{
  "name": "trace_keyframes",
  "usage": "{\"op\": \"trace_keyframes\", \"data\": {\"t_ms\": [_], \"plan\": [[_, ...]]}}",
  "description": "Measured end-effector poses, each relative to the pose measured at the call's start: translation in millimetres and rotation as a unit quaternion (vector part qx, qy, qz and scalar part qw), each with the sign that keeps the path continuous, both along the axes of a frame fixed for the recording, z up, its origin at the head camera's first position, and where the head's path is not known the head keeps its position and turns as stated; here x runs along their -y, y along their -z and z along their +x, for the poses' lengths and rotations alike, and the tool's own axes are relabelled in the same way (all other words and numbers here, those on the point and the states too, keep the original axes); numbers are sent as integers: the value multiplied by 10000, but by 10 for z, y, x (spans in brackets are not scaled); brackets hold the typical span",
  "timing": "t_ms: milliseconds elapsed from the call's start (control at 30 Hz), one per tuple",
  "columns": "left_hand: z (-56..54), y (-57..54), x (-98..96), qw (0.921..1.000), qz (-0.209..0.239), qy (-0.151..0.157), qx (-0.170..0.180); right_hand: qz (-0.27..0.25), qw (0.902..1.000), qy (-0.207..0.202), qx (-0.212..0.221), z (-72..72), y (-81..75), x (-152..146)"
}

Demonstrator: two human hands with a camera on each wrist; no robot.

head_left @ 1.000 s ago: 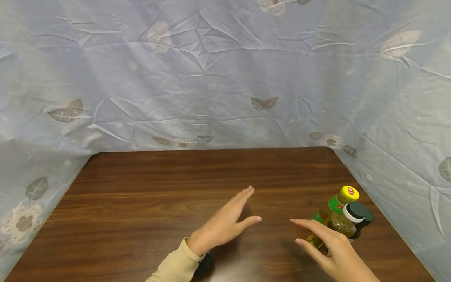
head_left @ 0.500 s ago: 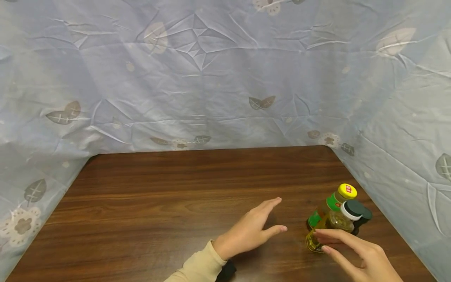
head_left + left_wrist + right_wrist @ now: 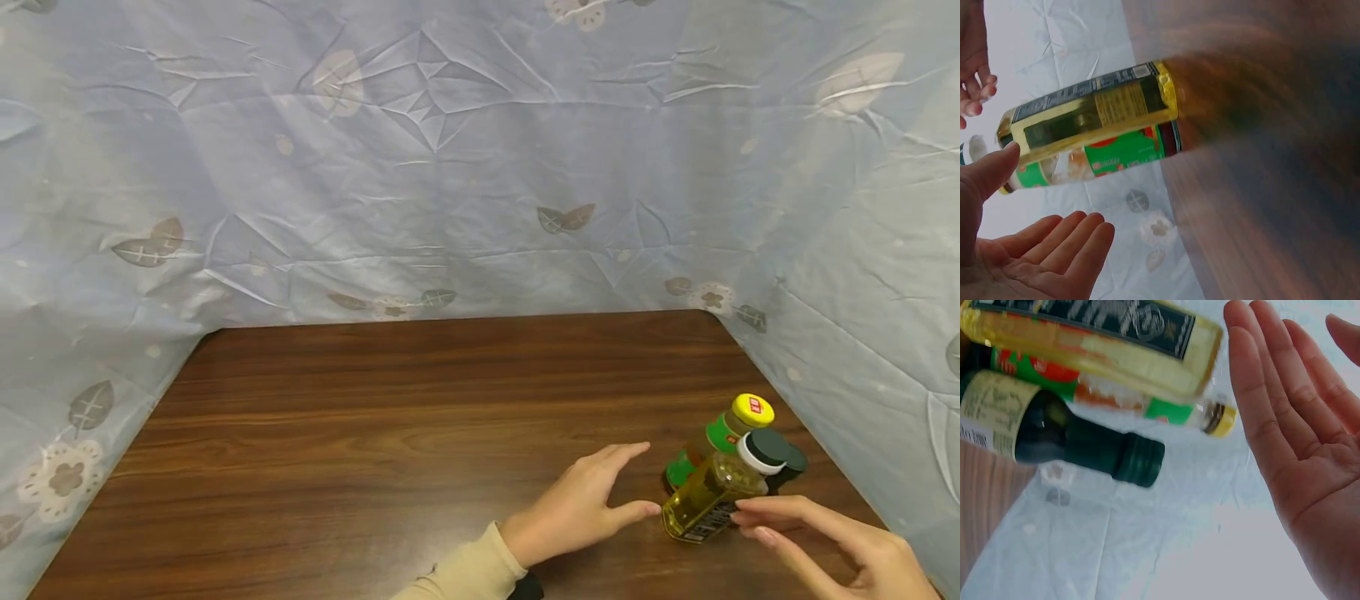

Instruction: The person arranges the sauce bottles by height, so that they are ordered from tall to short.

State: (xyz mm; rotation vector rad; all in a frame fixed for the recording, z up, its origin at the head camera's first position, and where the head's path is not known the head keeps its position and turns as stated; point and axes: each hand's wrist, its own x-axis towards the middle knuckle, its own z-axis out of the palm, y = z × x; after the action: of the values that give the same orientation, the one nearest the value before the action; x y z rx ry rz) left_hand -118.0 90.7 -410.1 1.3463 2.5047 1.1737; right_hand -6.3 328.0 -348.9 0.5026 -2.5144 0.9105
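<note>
A clear bottle of yellow oil [image 3: 701, 504] with a dark cap and white collar stands upright at the table's right. Right behind it is a green-labelled bottle [image 3: 722, 435] with a yellow cap. A dark green bottle [image 3: 1054, 428] with a cream label stands beside them, mostly hidden in the head view. My left hand [image 3: 581, 510] is to the left of the oil bottle, fingers extended and thumb spread; thumb contact cannot be told. My right hand [image 3: 843, 546] is on the bottle's other side, its fingers [image 3: 1266, 394] nearly straight and apart from it in the left wrist view.
All three bottles stand close together on the brown wooden table [image 3: 375, 442], near its right edge. A pale floral curtain [image 3: 480, 167] hangs behind the table and along both sides. A black thing [image 3: 527, 586] shows under the left sleeve.
Both hands have moved right: the left toward the oil bottle, the right away from in front of it, so more of the bottle shows. The bottles appear to stay in place.
</note>
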Motion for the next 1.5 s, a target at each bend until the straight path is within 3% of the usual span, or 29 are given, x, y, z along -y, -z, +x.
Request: {"op": "trace_keyframes", "data": {"t_ms": [167,233,333,400,433,567,700,833,933,1233,1367,1500], "plan": [[37,29,-99,10000,22,-38,-25,-385,9989,246,-113,-28,-7,-121],[49,39,-137,10000,52,-39,-29,-1055,9939,-164,-286,-78,24,-210],[64,50,-198,10000,64,-34,-59,-2242,9672,-1044,-586,-174,64,-343],[75,56,-233,9999,68,-69,-107,-2861,9424,-1553,-765,-243,72,-407],[78,59,-250,9998,60,-95,-142,-3045,9345,-1654,-812,-272,69,-428],[87,73,-311,9996,80,-149,-217,-3333,9243,-1633,-891,-376,43,-489],[92,88,-373,9996,184,-75,-214,-3319,9269,-1429,-1015,-473,10,-531],[100,100,-430,9994,190,-88,-274,-2425,9641,-162,-1067,-524,-52,-510],[106,104,-467,9990,203,-131,-369,-1655,9791,586,-1029,-567,-91,-474],[108,137,-541,9978,402,-230,-479,-849,9949,449,-320,-652,-114,-432],[110,146,-579,9972,402,-375,-506,-672,9973,296,-6,-670,-116,-426],[118,148,-618,9961,446,-558,-518,-700,9975,-54,30,-720,-84,-442]]}}
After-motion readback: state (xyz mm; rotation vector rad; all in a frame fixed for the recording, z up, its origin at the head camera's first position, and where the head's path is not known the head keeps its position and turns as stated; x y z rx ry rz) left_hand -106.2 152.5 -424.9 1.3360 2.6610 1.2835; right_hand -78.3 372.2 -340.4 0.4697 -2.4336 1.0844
